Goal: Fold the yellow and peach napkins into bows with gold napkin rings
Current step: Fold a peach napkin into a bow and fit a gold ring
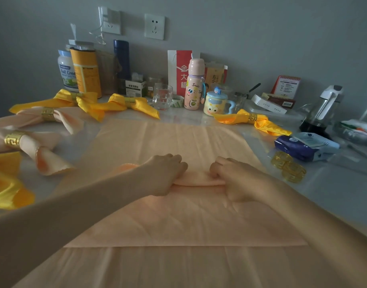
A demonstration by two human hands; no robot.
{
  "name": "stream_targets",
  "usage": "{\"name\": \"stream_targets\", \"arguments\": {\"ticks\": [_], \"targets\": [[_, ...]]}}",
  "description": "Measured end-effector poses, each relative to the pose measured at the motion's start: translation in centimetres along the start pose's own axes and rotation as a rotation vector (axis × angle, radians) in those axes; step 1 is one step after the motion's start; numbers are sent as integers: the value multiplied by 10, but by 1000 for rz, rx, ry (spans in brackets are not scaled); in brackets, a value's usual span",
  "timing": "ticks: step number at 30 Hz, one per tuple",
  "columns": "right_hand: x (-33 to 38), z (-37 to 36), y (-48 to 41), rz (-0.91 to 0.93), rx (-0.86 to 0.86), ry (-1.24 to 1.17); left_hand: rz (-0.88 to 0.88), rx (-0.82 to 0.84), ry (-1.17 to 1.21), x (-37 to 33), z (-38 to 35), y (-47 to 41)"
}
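Note:
A large peach napkin (178, 140) lies spread over the table in front of me. My left hand (168, 173) and my right hand (234, 177) sit side by side at its middle, fingers curled, pinching a raised fold (197, 179) of the cloth between them. Two finished peach bows (47, 115) (16, 140) with gold rings lie at the left. Yellow bows lie at the back left (74, 98), back centre (124, 103) and right (253, 119). Loose gold napkin rings (288, 167) rest on the table right of the napkin. Yellow cloth (6, 183) lies at the far left edge.
Along the wall stand tins and jars (85, 73), a blue flask (122, 59), a glass (162, 96), a pink bottle (195, 86), a cartoon mug (218, 102) and a blender (323, 109). A blue tissue pack (303, 146) lies right of the napkin.

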State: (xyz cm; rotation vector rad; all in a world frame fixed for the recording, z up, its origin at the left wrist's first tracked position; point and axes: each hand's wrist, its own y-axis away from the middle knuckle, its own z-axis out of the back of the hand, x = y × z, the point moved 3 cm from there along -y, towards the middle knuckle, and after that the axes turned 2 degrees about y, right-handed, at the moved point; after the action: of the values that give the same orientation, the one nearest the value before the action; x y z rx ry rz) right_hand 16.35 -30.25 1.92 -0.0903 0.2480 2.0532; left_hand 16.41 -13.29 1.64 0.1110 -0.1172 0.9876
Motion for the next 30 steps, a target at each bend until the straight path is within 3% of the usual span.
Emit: {"name": "stream_targets", "arguments": {"ticks": [3,6,9,11,13,17,23,26,30], "targets": [[-1,4,7,-84,69,-169,99,123,210,6,2,3],[3,11,-3,-200,-152,-146,234,14,378,8,-2,2],[26,3,-25,-113,-314,-173,362,-97,306,1,-15,1],[42,-13,-34,-22,-250,-282,373,-190,268,-4,-25,2],[45,-24,-34,-48,-171,-328,345,-256,285,-4,-36,4],[24,-33,-26,-154,-16,-279,341,-117,318,3,-50,6],[-27,-46,-11,-246,7,-277,374,-15,326,13,-49,14],[-31,-45,-6,-250,-59,-327,346,30,307,32,-52,24],[-18,-30,2,-155,-316,-286,276,20,334,37,-49,26]]}}
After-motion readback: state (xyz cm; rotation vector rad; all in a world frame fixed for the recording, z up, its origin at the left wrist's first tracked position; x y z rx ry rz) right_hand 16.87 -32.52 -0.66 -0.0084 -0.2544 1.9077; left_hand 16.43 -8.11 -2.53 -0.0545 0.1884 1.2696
